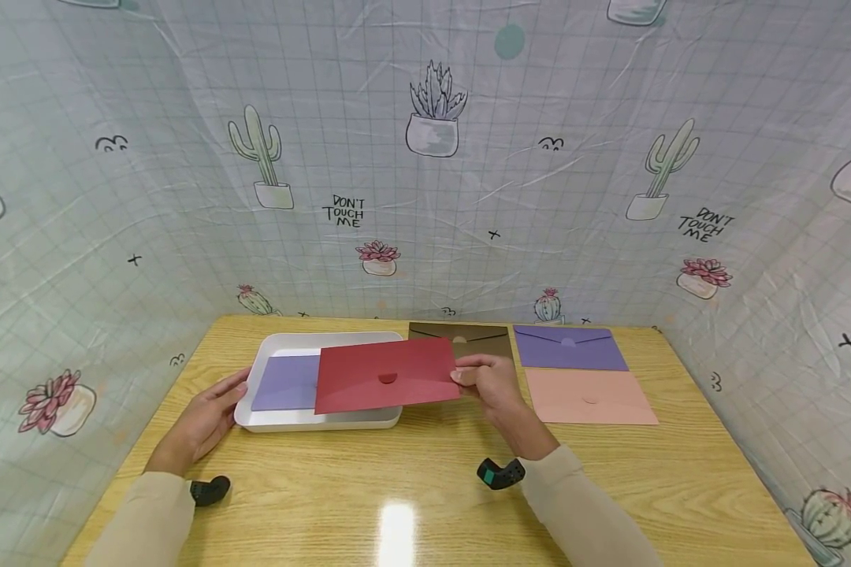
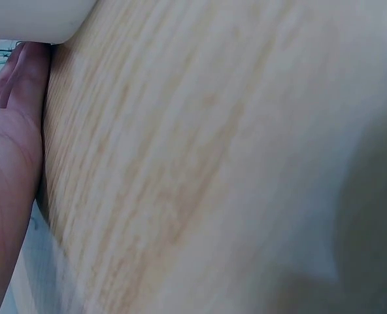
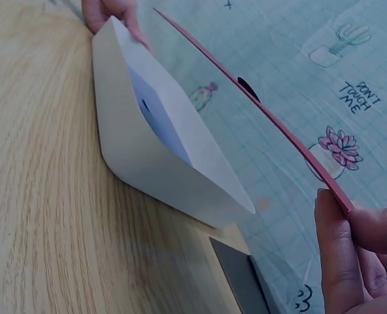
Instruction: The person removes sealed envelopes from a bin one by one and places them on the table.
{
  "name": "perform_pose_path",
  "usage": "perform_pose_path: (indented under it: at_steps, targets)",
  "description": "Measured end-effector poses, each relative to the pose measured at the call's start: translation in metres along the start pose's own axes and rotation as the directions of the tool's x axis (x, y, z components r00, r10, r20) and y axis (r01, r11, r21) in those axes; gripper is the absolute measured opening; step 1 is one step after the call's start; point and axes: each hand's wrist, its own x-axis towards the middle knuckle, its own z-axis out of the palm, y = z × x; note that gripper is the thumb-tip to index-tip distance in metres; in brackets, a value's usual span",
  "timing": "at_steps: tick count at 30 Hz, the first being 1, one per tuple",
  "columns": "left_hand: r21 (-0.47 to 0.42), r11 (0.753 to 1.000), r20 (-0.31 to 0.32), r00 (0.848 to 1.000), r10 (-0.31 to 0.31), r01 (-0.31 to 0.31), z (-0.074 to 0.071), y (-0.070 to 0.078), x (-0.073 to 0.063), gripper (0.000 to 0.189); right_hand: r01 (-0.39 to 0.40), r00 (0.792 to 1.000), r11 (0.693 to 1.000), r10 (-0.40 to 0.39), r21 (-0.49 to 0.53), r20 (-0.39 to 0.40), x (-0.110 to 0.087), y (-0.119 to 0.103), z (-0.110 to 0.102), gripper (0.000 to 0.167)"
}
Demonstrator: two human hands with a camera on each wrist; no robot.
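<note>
My right hand [image 1: 492, 386] pinches the right edge of a red envelope [image 1: 354, 378] between thumb and fingers. Seen edge-on in the right wrist view, the red envelope [image 3: 285, 134] is raised above the white tray [image 3: 131, 160]. It overlaps the right half of the tray in the head view. Inside the tray lies a purple envelope [image 1: 284, 383], its right part hidden by the red one. My left hand [image 1: 202, 421] rests against the tray's left end, its fingers extended along the outer wall.
To the right on the wooden table [image 1: 312, 488] lie a brown envelope [image 1: 492, 346], partly covered in view, another purple envelope [image 1: 596, 356] and a pink envelope [image 1: 574, 398]. A cactus-printed cloth [image 1: 496, 197] hangs behind the table and along both sides.
</note>
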Motion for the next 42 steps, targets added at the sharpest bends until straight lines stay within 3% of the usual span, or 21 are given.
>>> perform_pose_path:
  at_steps: [28, 42]
  targets:
    - [-0.018, 1.000, -0.006, 1.000, -0.006, 0.006, 0.001, 0.001, -0.002, 0.082, -0.020, 1.000, 1.000, 0.020, -0.023, -0.010, -0.001, -0.001, -0.019, 0.030]
    - [-0.002, 1.000, -0.015, 1.000, -0.014, 0.014, -0.001, 0.001, -0.001, 0.076, -0.037, 0.999, 0.999, 0.037, -0.031, -0.008, -0.002, -0.004, -0.029, 0.031]
